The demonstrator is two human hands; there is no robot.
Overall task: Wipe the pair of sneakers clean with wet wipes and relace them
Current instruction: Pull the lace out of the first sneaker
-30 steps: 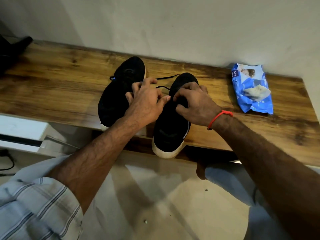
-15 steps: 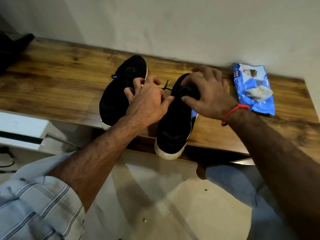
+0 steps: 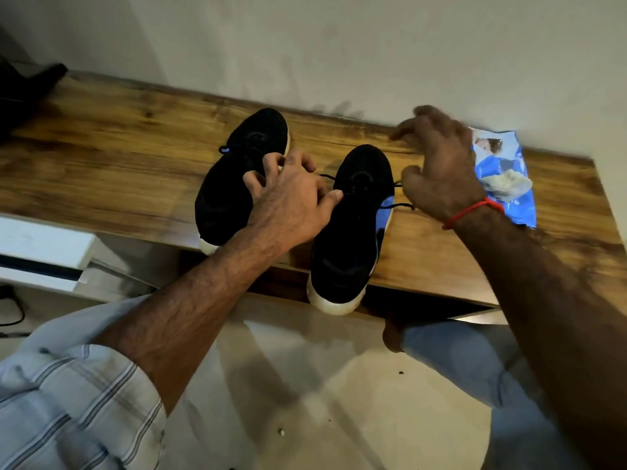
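Sneakers (image 3: 349, 228) overhanging shelf (image 3: 101, 171) edge, hands (image 3: 291, 198) above

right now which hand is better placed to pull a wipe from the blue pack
Right. The right hand is open and hangs right beside the blue pack on the shelf. The left hand is farther off, its fingers on the lace between the two sneakers.
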